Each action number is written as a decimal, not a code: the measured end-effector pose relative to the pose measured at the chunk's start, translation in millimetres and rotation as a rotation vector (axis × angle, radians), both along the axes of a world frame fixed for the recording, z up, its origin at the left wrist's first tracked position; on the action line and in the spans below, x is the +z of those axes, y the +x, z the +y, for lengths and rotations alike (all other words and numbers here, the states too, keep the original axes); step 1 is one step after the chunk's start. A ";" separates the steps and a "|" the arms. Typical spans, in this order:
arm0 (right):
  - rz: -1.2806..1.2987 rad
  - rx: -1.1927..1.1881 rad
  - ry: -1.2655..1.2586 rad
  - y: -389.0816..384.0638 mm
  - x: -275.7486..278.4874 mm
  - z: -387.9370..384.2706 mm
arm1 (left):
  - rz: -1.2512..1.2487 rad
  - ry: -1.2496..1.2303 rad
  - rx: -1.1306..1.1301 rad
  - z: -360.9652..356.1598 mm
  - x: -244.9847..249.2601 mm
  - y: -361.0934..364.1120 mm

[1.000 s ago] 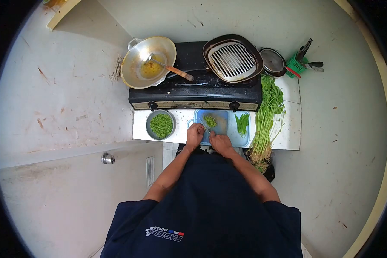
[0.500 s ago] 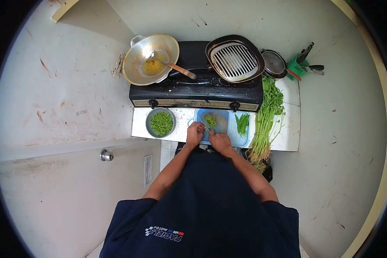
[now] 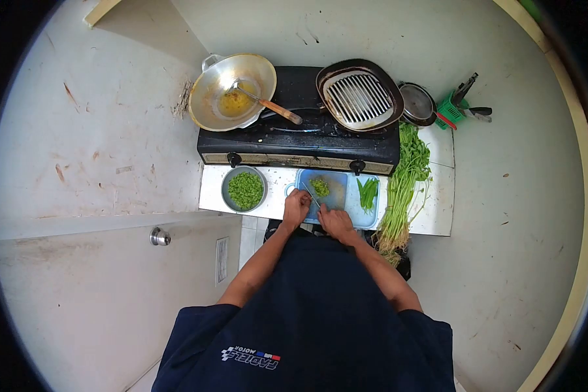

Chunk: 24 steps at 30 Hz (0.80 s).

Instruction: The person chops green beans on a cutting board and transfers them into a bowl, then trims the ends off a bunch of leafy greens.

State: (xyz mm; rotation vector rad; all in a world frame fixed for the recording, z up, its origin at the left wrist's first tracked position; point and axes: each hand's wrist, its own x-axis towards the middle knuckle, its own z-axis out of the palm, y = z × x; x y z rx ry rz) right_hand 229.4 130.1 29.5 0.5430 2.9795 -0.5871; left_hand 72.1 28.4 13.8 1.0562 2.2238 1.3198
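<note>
A knife slants across the blue cutting board, its handle end in my right hand, whose fingers are closed around it. Beside the blade, on the board's left side, my left hand has its fingers bunched together; whatever they pinch is too small and covered to make out. Chopped green pieces lie in a small heap just beyond the blade. On the board's right part rest several whole green pods. A grey bowl to the left holds finely chopped greens.
Behind the board stands a black two-burner stove carrying a wok with a wooden-handled spatula and a grill pan. Rooted leafy greens lie at right, near a small pan and a green basket of utensils.
The camera view has shifted slightly. The knife blade has tilted a little and shows more clearly, while both hands stay at nearly the same spot on the board.
</note>
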 end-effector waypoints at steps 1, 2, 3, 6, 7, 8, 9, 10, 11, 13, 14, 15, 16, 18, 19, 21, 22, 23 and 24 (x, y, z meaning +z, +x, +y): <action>-0.003 0.002 -0.011 -1.2 0.8 -0.1 | -0.001 0.015 -0.003 -0.2 0.6 -0.3; -0.002 0.001 -0.004 -3.5 1.3 -0.5 | -0.003 0.030 -0.005 -0.9 1.0 -0.5; -0.003 0.000 0.003 -5.6 0.8 -1.4 | -0.006 0.045 -0.008 -1.3 1.6 -0.3; -0.039 -0.014 -0.028 -10.8 1.6 -1.2 | -0.010 0.010 -0.003 -0.2 1.5 0.5; -0.055 -0.018 -0.047 -12.3 4.3 -0.6 | -0.026 -0.006 -0.004 0.1 1.0 0.8; -0.057 -0.014 -0.053 -11.6 7.6 -0.8 | -0.040 -0.022 -0.002 -0.2 0.6 0.0; -0.059 -0.008 -0.059 -8.7 9.3 -0.7 | -0.055 -0.038 0.000 -0.7 -1.6 -0.6; -0.060 -0.002 -0.065 -7.5 11.8 -0.5 | -0.042 -0.025 0.002 -0.6 -3.7 -1.7; -0.041 0.003 -0.065 -5.8 9.9 -0.3 | -0.030 -0.012 0.005 0.0 -5.8 -1.7; -0.007 0.013 -0.066 -0.1 0.4 -1.0 | -0.019 0.004 0.013 -0.2 -3.2 -1.0; -0.030 0.009 -0.072 0.2 -5.7 -1.1 | -0.020 0.007 0.020 -0.2 -2.4 -0.8; -0.056 0.004 -0.079 -3.3 -6.1 -0.4 | -0.024 0.010 0.025 -0.3 -0.6 0.5; -0.082 -0.003 -0.083 -5.8 -6.2 0.8 | -0.020 0.013 0.015 -0.2 1.4 0.9; -0.059 -0.010 -0.074 -9.3 -3.0 0.9 | -0.012 0.023 0.001 -0.6 1.1 0.1; -0.044 -0.010 -0.068 -12.1 0.2 1.7 | -0.017 0.006 -0.007 -0.1 -1.0 -1.0; -0.066 -0.018 -0.060 -13.0 5.0 1.0 | -0.026 -0.031 -0.022 -2.0 -2.1 -2.7; -0.076 -0.024 -0.054 -13.2 6.0 1.5 | -0.025 -0.031 -0.024 -1.9 -1.1 -3.9; -0.067 -0.022 -0.049 -13.1 7.0 2.7 | -0.025 -0.032 -0.027 -2.0 -0.3 -4.5; -0.060 -0.021 -0.047 -11.0 6.3 2.5 | -0.028 -0.036 -0.030 -3.5 0.2 -2.8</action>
